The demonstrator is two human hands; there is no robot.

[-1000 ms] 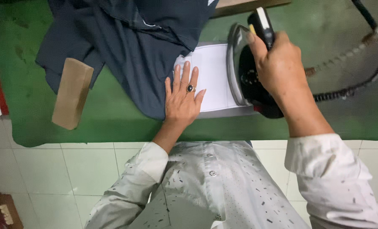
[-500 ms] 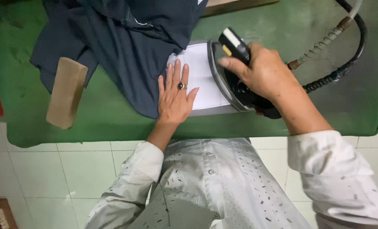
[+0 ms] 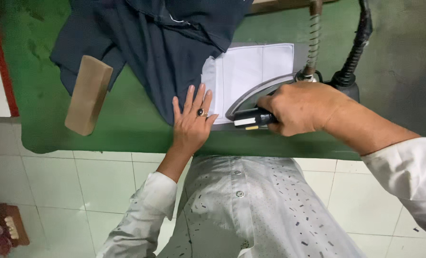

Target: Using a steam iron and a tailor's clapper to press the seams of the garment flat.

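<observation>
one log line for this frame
left hand: flat on dark garment | right hand: grips iron on white pocket cloth | wooden block: left, untouched

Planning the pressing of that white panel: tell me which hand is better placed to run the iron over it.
Right. The right hand already grips the iron at the white panel edge, while the left hand lies flat, pinning the dark garment.

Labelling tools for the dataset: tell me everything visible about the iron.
The iron has a grey metal soleplate and a dark body with a black handle. It lies on the white fabric panel on the green table. The right hand grips its handle. A black hose and a coiled spring rise from its rear.
</observation>
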